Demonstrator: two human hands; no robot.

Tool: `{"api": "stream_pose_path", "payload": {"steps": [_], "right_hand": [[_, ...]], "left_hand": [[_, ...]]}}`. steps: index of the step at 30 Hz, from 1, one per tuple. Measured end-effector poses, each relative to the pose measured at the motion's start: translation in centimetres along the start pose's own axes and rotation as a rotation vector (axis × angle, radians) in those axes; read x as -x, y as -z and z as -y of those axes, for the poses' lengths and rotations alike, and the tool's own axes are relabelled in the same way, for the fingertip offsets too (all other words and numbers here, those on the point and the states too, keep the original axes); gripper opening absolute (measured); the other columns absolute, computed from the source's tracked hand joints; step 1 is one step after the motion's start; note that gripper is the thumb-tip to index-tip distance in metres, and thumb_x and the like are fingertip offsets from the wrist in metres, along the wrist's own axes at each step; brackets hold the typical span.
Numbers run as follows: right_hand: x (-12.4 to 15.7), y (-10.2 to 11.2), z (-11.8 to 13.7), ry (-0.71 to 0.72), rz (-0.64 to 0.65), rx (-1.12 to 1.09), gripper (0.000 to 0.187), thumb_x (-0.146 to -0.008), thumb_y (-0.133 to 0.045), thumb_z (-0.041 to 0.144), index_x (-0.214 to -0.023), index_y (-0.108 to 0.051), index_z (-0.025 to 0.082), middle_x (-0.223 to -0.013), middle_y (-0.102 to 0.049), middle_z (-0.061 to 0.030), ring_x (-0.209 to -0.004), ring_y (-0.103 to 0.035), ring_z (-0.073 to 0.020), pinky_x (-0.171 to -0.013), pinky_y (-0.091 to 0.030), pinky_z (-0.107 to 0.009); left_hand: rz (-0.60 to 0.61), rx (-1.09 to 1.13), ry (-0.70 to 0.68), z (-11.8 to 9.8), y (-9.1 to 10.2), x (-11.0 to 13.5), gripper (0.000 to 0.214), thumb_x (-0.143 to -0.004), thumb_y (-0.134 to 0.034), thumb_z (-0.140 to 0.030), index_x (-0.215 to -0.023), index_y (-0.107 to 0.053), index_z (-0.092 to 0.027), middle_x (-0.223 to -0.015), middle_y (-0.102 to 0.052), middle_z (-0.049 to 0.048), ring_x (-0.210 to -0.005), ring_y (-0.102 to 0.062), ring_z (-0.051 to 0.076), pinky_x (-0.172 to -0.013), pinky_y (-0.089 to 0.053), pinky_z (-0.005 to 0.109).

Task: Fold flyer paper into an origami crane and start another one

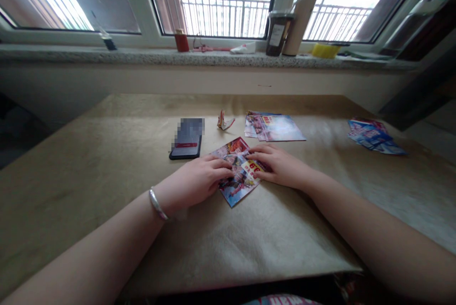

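A printed colour flyer (239, 190) lies slanted on the table in front of me, with pictures and a yellow price patch. My left hand (204, 176), with a silver bangle at its wrist, rests on the flyer's left side, fingers stretched and palm down. From the right, my right hand (280, 165) lies over the other edge with its fingers spread. Part of the sheet is hidden beneath both hands. Just beyond it stands a small folded paper piece (223, 122). A fanned stack of similar flyers (281, 128) lies farther back, right of centre.
A dark phone (188, 138) lies left of the flyer. At the far right is another pile of blue and red leaflets (374, 137). The gold-coloured tabletop (89, 176) meets the wall below a granite sill (142, 58) bearing a dark jar (278, 34) and a tall tumbler (304, 10).
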State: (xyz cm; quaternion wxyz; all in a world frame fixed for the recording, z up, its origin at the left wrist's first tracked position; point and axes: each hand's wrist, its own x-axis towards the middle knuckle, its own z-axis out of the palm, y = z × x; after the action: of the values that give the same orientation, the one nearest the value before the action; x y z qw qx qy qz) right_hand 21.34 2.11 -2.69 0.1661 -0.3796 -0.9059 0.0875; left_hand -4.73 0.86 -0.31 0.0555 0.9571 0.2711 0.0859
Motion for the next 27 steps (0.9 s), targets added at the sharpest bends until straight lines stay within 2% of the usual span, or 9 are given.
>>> {"api": "stream_pose_path", "payload": {"steps": [5, 10, 15, 21, 27], "right_hand": [[0.0, 0.0, -0.1, 0.018, 0.014, 0.010, 0.041, -0.083, -0.058, 0.037, -0.121, -0.059, 0.023, -0.124, -0.056, -0.0110, -0.115, -0.049, -0.0242, -0.099, -0.041, -0.043], [0.0, -0.1, -0.2, 0.016, 0.024, 0.017, 0.041, -0.084, -0.057, 0.037, -0.121, -0.059, 0.021, -0.125, -0.055, -0.0117, -0.116, -0.049, -0.0242, -0.100, -0.040, -0.043], [0.0, 0.0, -0.1, 0.016, 0.031, 0.031, 0.041, -0.084, -0.055, 0.037, -0.122, -0.058, 0.021, -0.126, -0.055, -0.0108, -0.115, -0.050, -0.0239, -0.099, -0.041, -0.042], [0.0, 0.1, 0.0, 0.019, 0.003, 0.024, 0.037, -0.083, -0.058, 0.035, -0.118, -0.061, 0.022, -0.123, -0.057, -0.0103, -0.113, -0.051, -0.0239, -0.097, -0.042, -0.042], [-0.2, 0.2, 0.1, 0.024, -0.041, 0.023, 0.015, -0.083, -0.059, 0.027, -0.092, -0.070, 0.022, -0.096, -0.067, -0.0060, -0.089, -0.059, -0.0190, -0.081, -0.048, -0.034]], "left_hand": [[0.064, 0.038, 0.021, -0.3, 0.5, 0.5, 0.045, -0.078, -0.053, -0.013, -0.121, -0.056, -0.024, -0.129, -0.053, 0.0056, -0.120, -0.047, 0.023, -0.104, -0.038, 0.039], [0.067, 0.065, 0.033, -0.4, 0.4, 0.8, 0.043, -0.079, -0.057, -0.023, -0.122, -0.055, -0.023, -0.130, -0.051, 0.0063, -0.120, -0.046, 0.024, -0.105, -0.036, 0.039], [0.049, 0.071, 0.018, -0.3, 0.5, 0.5, 0.038, -0.081, -0.056, -0.026, -0.120, -0.057, -0.024, -0.128, -0.053, 0.0056, -0.118, -0.047, 0.023, -0.103, -0.038, 0.038], [0.083, 0.010, -0.007, -0.4, 0.7, 0.0, 0.021, -0.087, -0.047, -0.020, -0.096, -0.066, -0.021, -0.099, -0.064, 0.0043, -0.095, -0.058, 0.018, -0.089, -0.045, 0.032], [0.036, -0.018, -0.010, -0.6, 0.5, -0.3, 0.012, -0.084, -0.049, -0.017, -0.079, -0.060, -0.017, -0.087, -0.063, 0.0038, -0.080, -0.058, 0.015, -0.074, -0.047, 0.026]]}}
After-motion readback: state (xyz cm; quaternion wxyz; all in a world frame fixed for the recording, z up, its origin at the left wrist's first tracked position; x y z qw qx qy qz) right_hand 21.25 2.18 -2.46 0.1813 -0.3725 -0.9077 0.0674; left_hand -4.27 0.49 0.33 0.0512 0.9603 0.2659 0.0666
